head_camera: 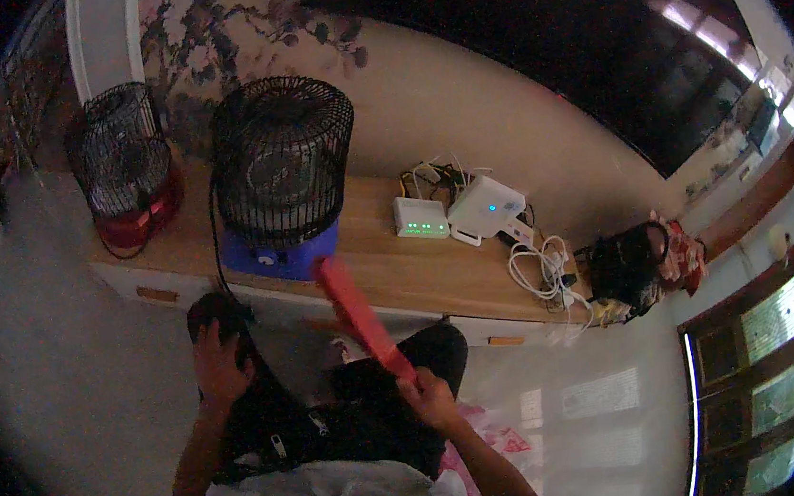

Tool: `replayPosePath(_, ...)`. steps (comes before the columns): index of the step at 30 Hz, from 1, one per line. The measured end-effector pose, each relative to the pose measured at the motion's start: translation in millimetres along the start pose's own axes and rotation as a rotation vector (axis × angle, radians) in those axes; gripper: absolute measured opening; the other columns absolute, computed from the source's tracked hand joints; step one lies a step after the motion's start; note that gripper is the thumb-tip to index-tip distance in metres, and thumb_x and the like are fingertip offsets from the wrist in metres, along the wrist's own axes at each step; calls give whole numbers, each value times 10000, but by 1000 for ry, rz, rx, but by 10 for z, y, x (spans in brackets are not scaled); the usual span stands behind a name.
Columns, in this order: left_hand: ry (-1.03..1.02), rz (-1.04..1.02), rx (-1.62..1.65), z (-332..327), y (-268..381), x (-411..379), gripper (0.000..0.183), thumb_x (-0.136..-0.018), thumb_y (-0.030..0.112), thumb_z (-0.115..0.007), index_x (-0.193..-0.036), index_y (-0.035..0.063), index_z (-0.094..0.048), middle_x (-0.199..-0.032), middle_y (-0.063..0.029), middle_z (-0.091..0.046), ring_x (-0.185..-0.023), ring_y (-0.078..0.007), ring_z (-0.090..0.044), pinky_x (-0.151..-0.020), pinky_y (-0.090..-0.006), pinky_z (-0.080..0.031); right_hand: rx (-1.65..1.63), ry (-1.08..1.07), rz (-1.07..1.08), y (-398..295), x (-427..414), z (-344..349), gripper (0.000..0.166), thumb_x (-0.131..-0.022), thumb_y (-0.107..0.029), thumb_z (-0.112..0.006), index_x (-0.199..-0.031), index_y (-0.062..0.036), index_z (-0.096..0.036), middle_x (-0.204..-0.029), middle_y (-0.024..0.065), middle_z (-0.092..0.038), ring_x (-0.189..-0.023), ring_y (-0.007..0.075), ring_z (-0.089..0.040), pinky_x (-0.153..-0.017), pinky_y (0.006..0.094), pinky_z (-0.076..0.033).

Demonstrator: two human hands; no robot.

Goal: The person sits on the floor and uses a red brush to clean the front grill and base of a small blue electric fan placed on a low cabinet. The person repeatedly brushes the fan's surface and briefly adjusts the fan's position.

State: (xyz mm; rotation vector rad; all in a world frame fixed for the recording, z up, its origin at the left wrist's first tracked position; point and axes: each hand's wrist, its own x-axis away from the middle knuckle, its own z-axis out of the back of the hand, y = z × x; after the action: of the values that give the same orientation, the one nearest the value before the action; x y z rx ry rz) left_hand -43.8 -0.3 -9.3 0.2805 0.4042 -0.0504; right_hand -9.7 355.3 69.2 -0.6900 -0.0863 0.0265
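My right hand (pixel 429 395) is closed around the lower end of a long, flat red implement (pixel 360 316); blur hides its exact kind. The implement's upper end overlaps the front of the blue base (pixel 279 256) of a cage-type electric heater. A black wire guard (pixel 284 158) surrounds that heater, which stands upright on a wood-topped cabinet (pixel 400 276). My left hand (pixel 221 362) rests on my left knee, with its fingers apart and nothing held. A second caged heater (pixel 127 166) with a red base stands to the left, near the cabinet's end.
A white router box (pixel 421 218) with green lights sits beside a larger white device (pixel 486 207). White cables (pixel 542 270) lie coiled near dark bags (pixel 625 269). Drawers with wooden handles (pixel 505 341) face my knees. A pink plastic bag (pixel 487 436) lies at my right.
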Motion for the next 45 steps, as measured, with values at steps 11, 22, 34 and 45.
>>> replayPosePath(11, 49, 49, 7, 194, 74, -73, 405, -585, 246, -656, -953, 81, -623, -1263, -169, -377, -1134, -405, -374, -910, -493, -355, -1607, 79, 75, -744, -596, 259, 159, -811, -172, -519, -713, -143, -398, -531, -9, -315, -446, 129, -331, -411, 278, -311)
replayPosePath(22, 84, -63, 30, 63, -54, -88, 442, -627, 223, -626, -1034, 54, -588, -1286, -207, -347, -1167, -427, -324, -913, -539, -308, -1710, -143, 224, -981, -1612, 277, 262, -775, -60, -513, -1032, -105, -486, -1007, 73, -513, -697, 199, -519, -664, 403, -471)
replayPosePath(34, -161, 63, -73, 327, 154, -229, 463, -638, 234, -613, -1074, 95, -545, -1298, -202, -347, -1165, -430, -328, -919, -521, -305, -1607, -71, 225, -853, -2623, -397, 450, -741, 32, -494, -1185, -20, -440, -855, 67, -568, -660, 162, -539, -542, 314, -475)
replayPosePath(45, -43, -68, -69, 59, -47, -83, 475, -648, 252, -610, -1088, 99, -519, -1290, -204, -341, -1158, -447, -325, -898, -537, -321, -1425, 46, 236, -1096, -2791, -432, 341, -778, -47, -568, -1104, -82, -477, -731, 19, -542, -533, 134, -509, -443, 275, -429)
